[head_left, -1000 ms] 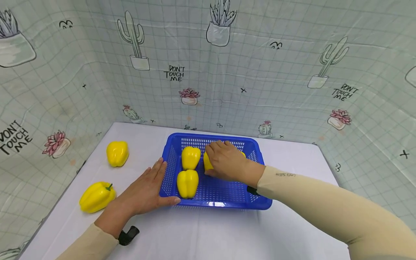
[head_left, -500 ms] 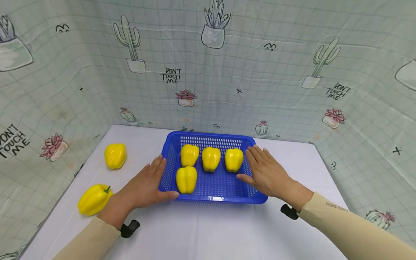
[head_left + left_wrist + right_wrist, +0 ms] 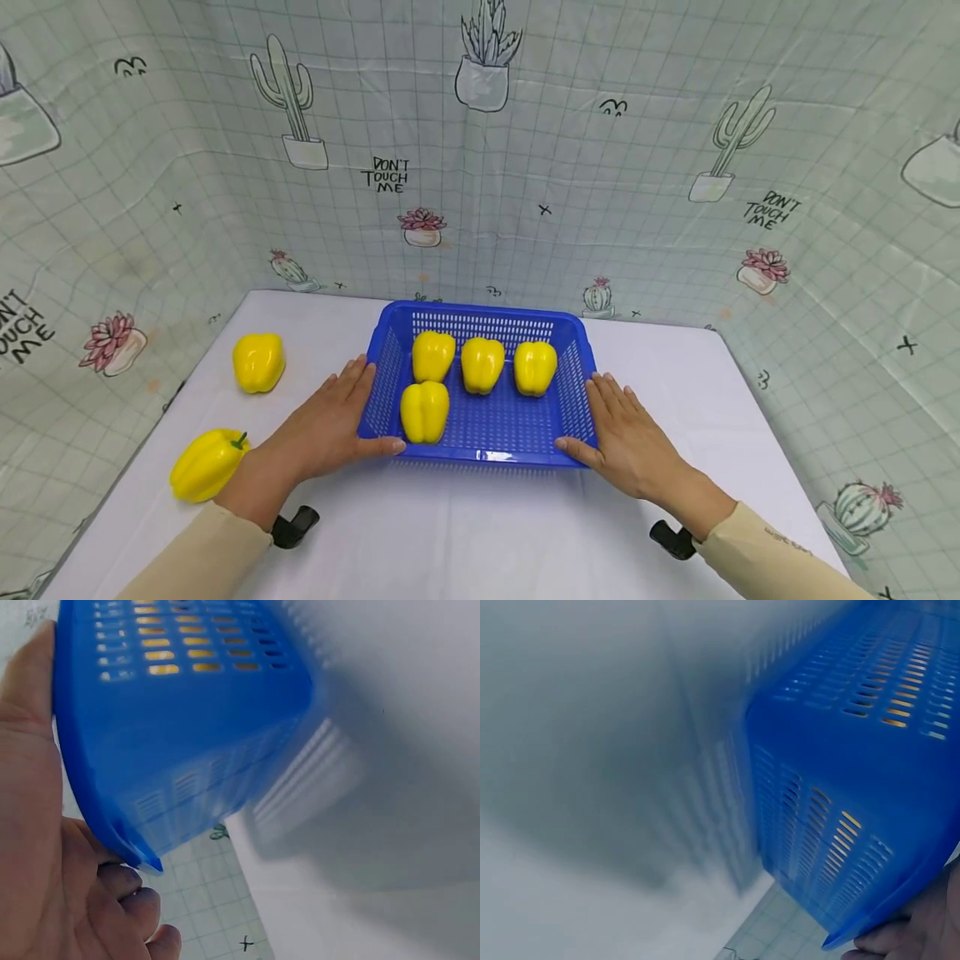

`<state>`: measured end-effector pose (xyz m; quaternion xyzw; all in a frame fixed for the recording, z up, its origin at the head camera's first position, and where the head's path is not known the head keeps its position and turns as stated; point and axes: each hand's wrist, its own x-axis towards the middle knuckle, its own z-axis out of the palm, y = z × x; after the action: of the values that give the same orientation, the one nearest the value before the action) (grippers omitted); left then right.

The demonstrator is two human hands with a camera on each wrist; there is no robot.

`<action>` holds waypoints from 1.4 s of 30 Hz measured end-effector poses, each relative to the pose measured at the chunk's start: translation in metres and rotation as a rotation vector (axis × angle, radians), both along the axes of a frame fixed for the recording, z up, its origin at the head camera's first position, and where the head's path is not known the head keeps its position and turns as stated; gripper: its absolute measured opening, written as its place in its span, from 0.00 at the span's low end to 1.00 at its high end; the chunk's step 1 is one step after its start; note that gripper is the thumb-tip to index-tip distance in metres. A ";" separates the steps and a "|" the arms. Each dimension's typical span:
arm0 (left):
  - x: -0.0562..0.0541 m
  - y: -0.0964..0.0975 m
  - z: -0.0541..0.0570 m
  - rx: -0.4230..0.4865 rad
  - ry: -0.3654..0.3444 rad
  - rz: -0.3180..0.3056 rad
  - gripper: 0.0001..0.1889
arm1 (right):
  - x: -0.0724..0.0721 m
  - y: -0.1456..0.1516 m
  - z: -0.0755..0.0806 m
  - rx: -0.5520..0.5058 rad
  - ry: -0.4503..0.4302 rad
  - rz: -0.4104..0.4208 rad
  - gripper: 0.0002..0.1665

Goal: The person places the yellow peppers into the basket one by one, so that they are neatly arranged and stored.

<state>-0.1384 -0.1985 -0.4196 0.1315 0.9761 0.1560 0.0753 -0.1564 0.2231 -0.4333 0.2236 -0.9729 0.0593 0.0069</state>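
A blue plastic basket point(image 3: 450, 452) with slotted walls stands on the white table. Several yellow bell peppers lie inside: one back left point(image 3: 433, 357), one front left point(image 3: 424, 412), one in the middle point(image 3: 482, 365) and one towards the right point(image 3: 535, 368). My left hand point(image 3: 322, 425) rests along the basket's left rim, fingers extended and thumb on the front corner. Opposite it, my right hand point(image 3: 637, 446) lies against the right rim, thumb at the front right corner. The left wrist view shows the left hand point(image 3: 30, 817) beside the rim, its fingertips partly beneath.
Two more yellow bell peppers lie on the table to the left, one farther back point(image 3: 258, 363) and one nearer point(image 3: 208, 465) beside my left forearm. A patterned cloth point(image 3: 540, 167) with cactus drawings hangs behind the table and at both sides.
My right hand has released a pepper in the basket, drawn back and come down on the right rim. The left hand has stayed at the left rim.
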 end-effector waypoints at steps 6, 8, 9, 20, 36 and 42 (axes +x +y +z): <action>0.009 0.003 0.000 -0.034 0.045 0.006 0.63 | 0.003 0.000 -0.004 -0.034 -0.016 -0.022 0.65; 0.012 0.003 0.000 -0.051 0.067 -0.003 0.61 | 0.004 -0.001 -0.007 -0.052 -0.016 -0.026 0.65; 0.013 0.002 -0.001 -0.059 0.081 -0.009 0.59 | 0.004 -0.001 -0.008 -0.063 -0.017 -0.027 0.65; 0.005 -0.056 0.025 -0.215 0.257 0.005 0.40 | 0.006 -0.004 -0.015 -0.119 -0.034 -0.047 0.64; -0.058 -0.146 0.021 -0.473 0.239 -0.043 0.51 | 0.005 -0.003 -0.017 -0.128 -0.036 -0.064 0.64; -0.068 -0.149 0.008 -0.548 0.234 -0.074 0.51 | 0.006 -0.004 -0.016 -0.130 -0.044 -0.071 0.64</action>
<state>-0.2063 -0.3473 -0.4118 0.1588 0.9784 -0.1324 0.0006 -0.1500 0.2194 -0.4493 0.1865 -0.9742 0.1272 0.0022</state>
